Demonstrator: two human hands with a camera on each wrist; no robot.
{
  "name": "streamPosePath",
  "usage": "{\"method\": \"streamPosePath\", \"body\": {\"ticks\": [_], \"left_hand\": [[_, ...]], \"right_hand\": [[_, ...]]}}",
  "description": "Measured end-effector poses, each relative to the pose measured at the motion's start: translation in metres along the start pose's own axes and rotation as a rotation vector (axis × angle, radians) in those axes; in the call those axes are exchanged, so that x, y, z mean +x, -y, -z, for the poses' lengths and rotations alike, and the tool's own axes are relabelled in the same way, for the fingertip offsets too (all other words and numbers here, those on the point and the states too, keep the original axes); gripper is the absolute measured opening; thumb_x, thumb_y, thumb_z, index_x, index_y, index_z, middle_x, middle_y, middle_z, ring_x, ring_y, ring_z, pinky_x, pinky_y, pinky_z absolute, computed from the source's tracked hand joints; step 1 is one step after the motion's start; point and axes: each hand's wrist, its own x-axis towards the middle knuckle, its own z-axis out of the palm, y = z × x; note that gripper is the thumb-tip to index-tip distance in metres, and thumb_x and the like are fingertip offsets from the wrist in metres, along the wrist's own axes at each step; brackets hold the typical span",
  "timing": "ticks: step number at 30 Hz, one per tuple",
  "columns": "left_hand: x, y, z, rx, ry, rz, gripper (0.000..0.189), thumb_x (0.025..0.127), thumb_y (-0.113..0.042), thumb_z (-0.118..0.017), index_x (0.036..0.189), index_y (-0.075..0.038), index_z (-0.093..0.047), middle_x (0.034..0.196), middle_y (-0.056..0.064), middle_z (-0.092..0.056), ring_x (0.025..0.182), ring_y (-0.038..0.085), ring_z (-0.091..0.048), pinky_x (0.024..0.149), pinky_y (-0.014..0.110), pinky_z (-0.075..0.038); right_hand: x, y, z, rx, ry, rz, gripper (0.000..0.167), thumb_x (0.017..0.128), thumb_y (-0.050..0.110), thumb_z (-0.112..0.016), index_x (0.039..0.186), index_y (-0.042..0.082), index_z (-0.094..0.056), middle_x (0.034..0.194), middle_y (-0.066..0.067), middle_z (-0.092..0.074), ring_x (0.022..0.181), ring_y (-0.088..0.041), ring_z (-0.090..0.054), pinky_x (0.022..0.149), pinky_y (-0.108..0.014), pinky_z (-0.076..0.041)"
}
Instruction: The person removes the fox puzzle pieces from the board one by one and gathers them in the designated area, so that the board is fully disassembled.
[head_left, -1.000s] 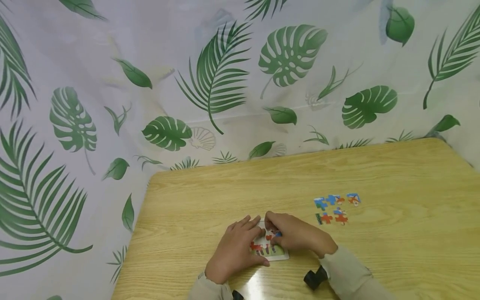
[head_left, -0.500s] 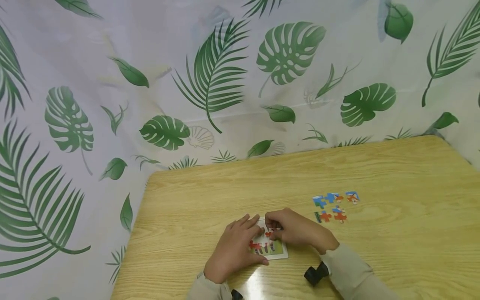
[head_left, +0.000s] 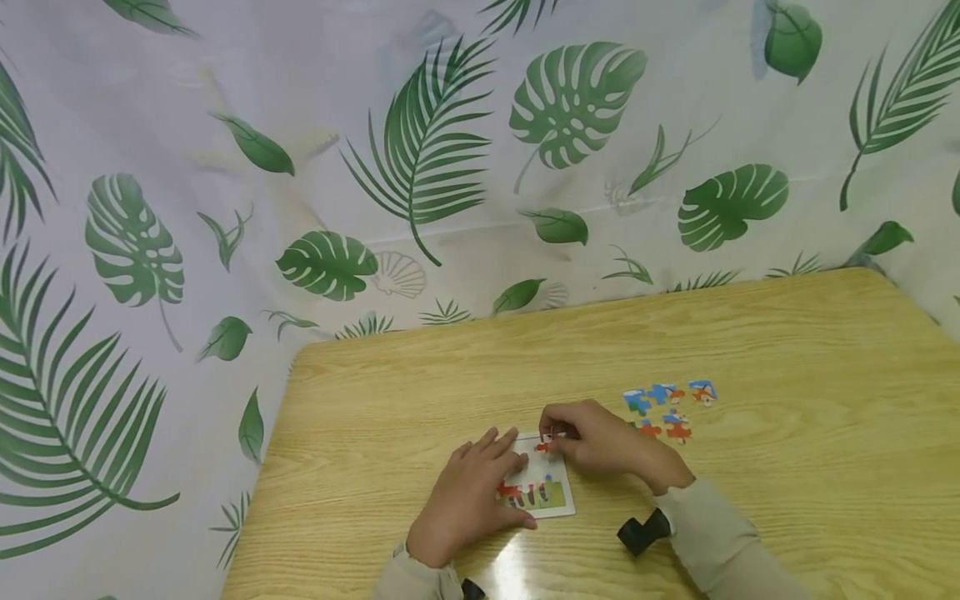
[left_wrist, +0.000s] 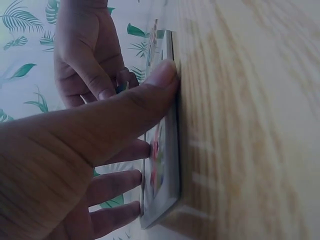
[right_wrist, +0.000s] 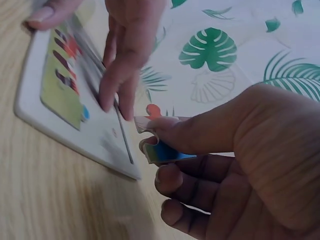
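Note:
A white puzzle tray (head_left: 557,465) lies on the table, its near side filled with joined pieces (right_wrist: 60,95) showing green ground and red and dark shapes. My left hand (head_left: 468,500) rests on the tray with fingers spread. Its thumb (left_wrist: 162,75) lies along the near edge, and the other fingertips touch the tray's face. Between thumb and fingers, my right hand (head_left: 600,437) pinches a puzzle piece (right_wrist: 172,151) with blue, green, white and red on it. That piece is held up close to the tray's right far corner, partly covered by the thumb.
Several loose puzzle pieces (head_left: 678,427) lie on the wooden table (head_left: 787,417) beyond the right hand, in blue, orange and red. A leaf-patterned sheet (head_left: 450,275) hangs behind the table. A black wrist device (head_left: 641,532) sits below the right wrist.
My right hand has lifted with the puzzle piece from the tray's middle right toward its far right corner, uncovering more of the tray. The left hand stays in place.

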Motion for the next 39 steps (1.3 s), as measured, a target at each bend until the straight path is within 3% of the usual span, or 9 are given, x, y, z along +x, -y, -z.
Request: {"method": "streamPosePath", "body": {"ticks": [5, 10, 18, 24, 31, 34, 39], "left_hand": [[-0.003, 0.001, 0.006, -0.04, 0.03, 0.005, 0.078, 0.077, -0.054, -0.086, 0.141, -0.016, -0.065, 0.165, 0.009, -0.036, 0.152, 0.031, -0.032, 0.116, 0.056, -0.035], [-0.004, 0.006, 0.011, -0.036, 0.07, 0.051, 0.084, 0.073, -0.047, -0.092, 0.145, -0.016, -0.062, 0.162, 0.006, -0.04, 0.151, 0.028, -0.035, 0.117, 0.052, -0.036], [-0.001, 0.006, 0.004, -0.038, 0.024, -0.016, 0.085, 0.079, -0.05, -0.087, 0.15, -0.014, -0.057, 0.163, 0.009, -0.038, 0.151, 0.029, -0.034, 0.117, 0.051, -0.037], [-0.004, 0.011, 0.01, -0.024, 0.029, 0.031, 0.093, 0.072, -0.048, -0.092, 0.15, -0.011, -0.056, 0.163, 0.008, -0.04, 0.151, 0.03, -0.033, 0.116, 0.054, -0.037], [-0.005, 0.009, 0.008, 0.003, 0.058, 0.04, 0.086, 0.076, -0.051, -0.088, 0.146, -0.011, -0.06, 0.161, 0.005, -0.042, 0.149, 0.033, -0.037, 0.116, 0.053, -0.037], [-0.004, 0.006, 0.007, 0.019, 0.041, 0.028, 0.084, 0.078, -0.053, -0.085, 0.147, -0.012, -0.059, 0.162, 0.005, -0.041, 0.149, 0.036, -0.036, 0.115, 0.054, -0.037], [-0.003, 0.004, 0.007, 0.038, 0.037, 0.023, 0.081, 0.08, -0.054, -0.084, 0.146, -0.014, -0.06, 0.161, 0.005, -0.041, 0.149, 0.037, -0.036, 0.114, 0.056, -0.038]], "right_hand": [[-0.004, -0.003, 0.009, 0.029, -0.019, 0.022, 0.007, 0.098, 0.002, -0.069, 0.101, 0.008, -0.068, 0.088, 0.005, -0.063, 0.075, -0.008, -0.054, 0.066, -0.028, -0.049], [-0.012, -0.008, 0.02, 0.049, -0.042, 0.0, 0.007, 0.098, 0.001, -0.068, 0.102, 0.007, -0.069, 0.087, 0.002, -0.064, 0.072, -0.009, -0.054, 0.064, -0.026, -0.048], [-0.029, -0.02, 0.037, 0.031, -0.086, -0.027, 0.007, 0.099, 0.002, -0.067, 0.102, 0.009, -0.069, 0.084, 0.002, -0.066, 0.07, -0.008, -0.053, 0.063, -0.026, -0.047], [-0.05, -0.033, 0.051, 0.025, -0.121, -0.06, 0.008, 0.1, 0.005, -0.066, 0.102, 0.011, -0.07, 0.083, 0.0, -0.067, 0.066, -0.007, -0.05, 0.057, -0.025, -0.044], [-0.08, -0.05, 0.077, 0.037, -0.197, -0.101, 0.009, 0.1, -0.001, -0.064, 0.108, 0.001, -0.067, 0.086, -0.003, -0.062, 0.06, -0.009, -0.046, 0.051, -0.026, -0.042], [-0.09, -0.058, 0.089, -0.004, -0.252, -0.115, 0.005, 0.099, -0.004, -0.064, 0.104, -0.002, -0.064, 0.087, -0.003, -0.061, 0.061, -0.01, -0.045, 0.053, -0.027, -0.039], [-0.104, -0.069, 0.102, -0.048, -0.333, -0.134, 0.008, 0.097, -0.006, -0.066, 0.096, 0.001, -0.063, 0.083, -0.001, -0.059, 0.064, -0.011, -0.046, 0.054, -0.027, -0.039]]}}
